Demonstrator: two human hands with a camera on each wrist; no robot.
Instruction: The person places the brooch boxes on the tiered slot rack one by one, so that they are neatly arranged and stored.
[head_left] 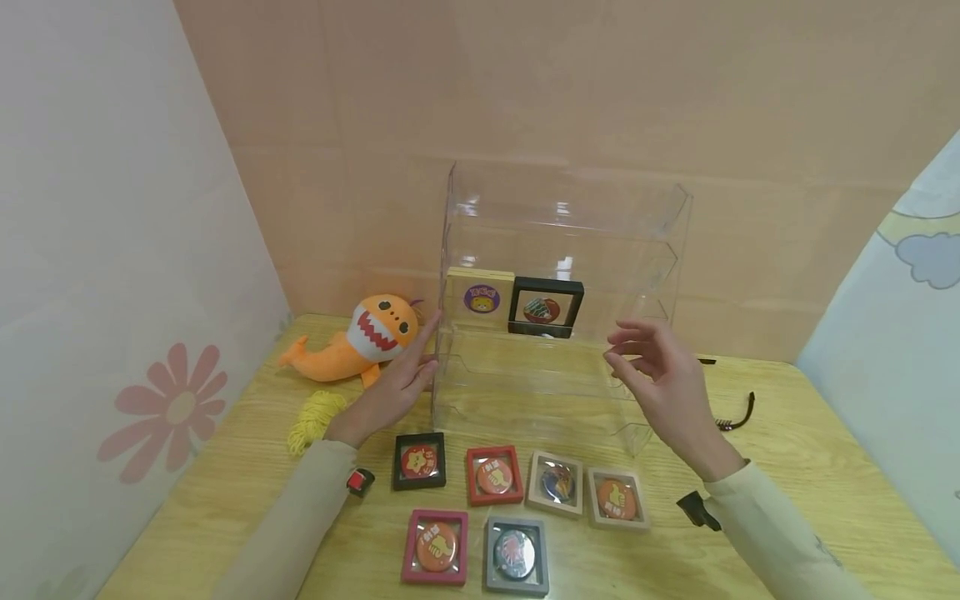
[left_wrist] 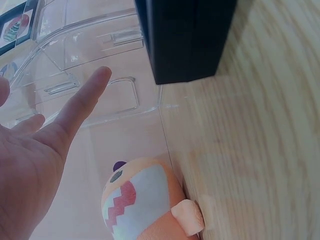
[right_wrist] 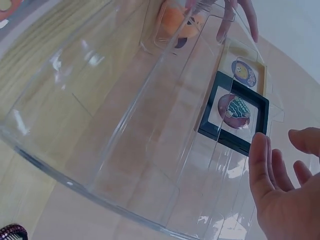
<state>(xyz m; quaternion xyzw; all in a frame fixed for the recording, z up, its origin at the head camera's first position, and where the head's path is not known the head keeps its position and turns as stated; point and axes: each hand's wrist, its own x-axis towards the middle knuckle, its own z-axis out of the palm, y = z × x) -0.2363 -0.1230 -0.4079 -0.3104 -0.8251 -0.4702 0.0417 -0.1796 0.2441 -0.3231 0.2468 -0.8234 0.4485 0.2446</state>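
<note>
A clear acrylic tiered display stand stands on the wooden table. On one of its middle tiers, a cream-framed badge with a bear picture sits beside a black-framed badge. My left hand rests with extended fingers against the stand's left side; it grips nothing. In the right wrist view, the fingers of my right hand are loosely bent just off the black frame's edge, with nothing between them. Whether a fingertip touches the frame I cannot tell.
Several framed badges, including a red one and a grey one, lie before the stand. An orange shark plush and yellow yarn are at left. A black curved item lies at right.
</note>
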